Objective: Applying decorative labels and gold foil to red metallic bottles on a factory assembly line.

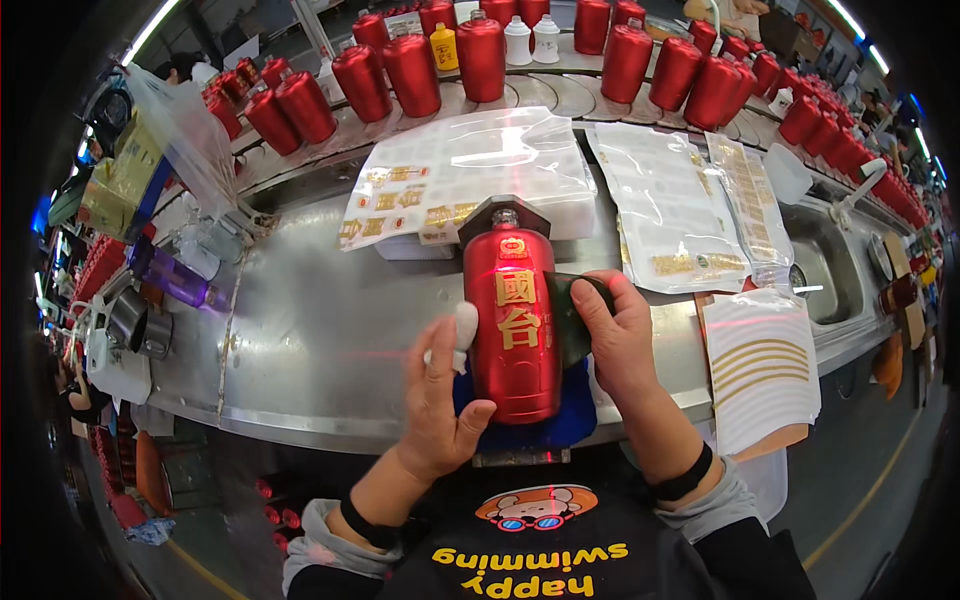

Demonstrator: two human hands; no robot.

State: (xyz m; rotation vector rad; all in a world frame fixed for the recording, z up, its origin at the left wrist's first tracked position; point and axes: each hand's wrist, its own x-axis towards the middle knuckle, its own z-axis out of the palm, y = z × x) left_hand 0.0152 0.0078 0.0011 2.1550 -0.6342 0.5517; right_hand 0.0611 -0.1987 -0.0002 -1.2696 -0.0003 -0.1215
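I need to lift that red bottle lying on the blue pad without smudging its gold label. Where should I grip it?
Grip the red bottle by its bare flanks near the base, coming from both sides as the left hand and right hand do. It lies label-up, neck pointing away, so the sides are free.

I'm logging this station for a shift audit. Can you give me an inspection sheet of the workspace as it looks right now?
Surface: curved steel bench, scuffed, with a blue pad under the work.
Job's things: red bottle with gold characters lying on the pad; sheets of gold stickers behind it; striped gold strips to the right.
Clutter: purple bottle, metal cups, plastic bags.
Grippers: left hand steadies the bottle, one finger wrapped in white; right hand presses a dark cloth against it.
Cables: nothing seen.
Surroundings: conveyor of red bottles, a sink at right.
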